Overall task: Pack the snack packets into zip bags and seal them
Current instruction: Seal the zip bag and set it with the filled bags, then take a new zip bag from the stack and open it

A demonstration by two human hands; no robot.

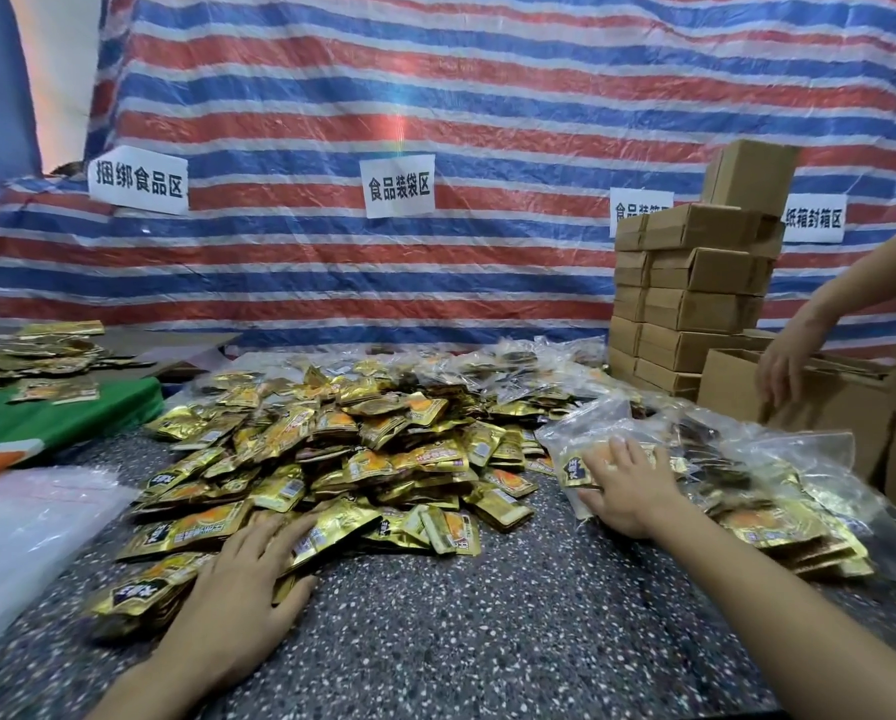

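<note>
A big heap of gold snack packets (363,449) covers the middle of the speckled grey table (477,636). My left hand (243,584) lies flat on packets at the heap's near left edge, fingers spread and pointing right. My right hand (628,485) presses flat on a clear zip bag (586,459) holding gold packets, at the heap's right side. More filled zip bags (778,511) lie stacked to the right of that hand. Several empty clear zip bags (25,532) lie at the left edge.
Another person's hand (783,366) reaches into an open cardboard box (737,387) at the right. Stacked small cartons (695,293) stand behind it. A green board (61,413) with more packets lies at the left. A striped tarp with paper signs (399,185) hangs behind.
</note>
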